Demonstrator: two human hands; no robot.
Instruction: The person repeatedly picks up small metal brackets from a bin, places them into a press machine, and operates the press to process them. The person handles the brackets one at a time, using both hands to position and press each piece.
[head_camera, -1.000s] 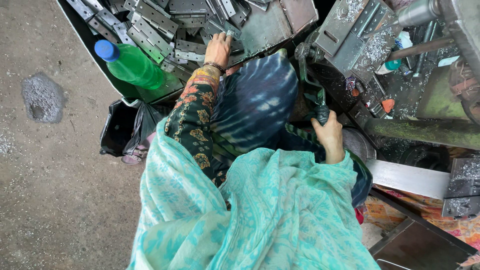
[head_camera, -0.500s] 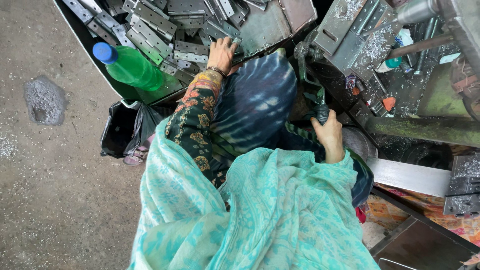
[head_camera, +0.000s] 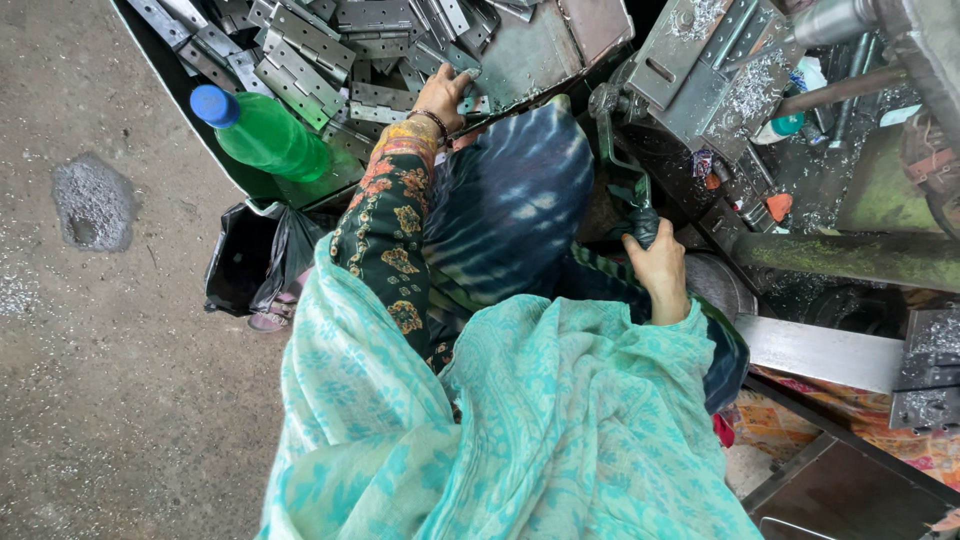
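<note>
- The left hand (head_camera: 445, 92) reaches into the tray (head_camera: 190, 105) of flat metal hinges (head_camera: 300, 45), its fingers spread over one hinge plate at the near edge of the heap, beside a larger bent steel sheet (head_camera: 530, 55). The fingertips press on the plate, but I cannot tell whether they have closed round it.
- The right hand (head_camera: 660, 275) is clenched round the dark wrapped grip of the machine's lever (head_camera: 625, 165), which rises as a bent rod toward the swarf-covered press block (head_camera: 700, 70).
- To do the pick well, judging from the heap: take a single hinge by its long edge, thumb under and fingers over, so the neighbouring leaves do not lift with it.
- Keep the plate flat and folded as it leaves the pile; a hinge that swings open is likely to snag on the others.
- The right hand should probably hold the lever at rest, without pulling, while the left is away from the machine.
- The green bottle (head_camera: 265, 135) with the blue cap lies on the tray's near corner, well apart from the reaching hand, so it needs no care.
- Metal shavings lie thick on the press; bare fingers should stay on clean edges.
</note>
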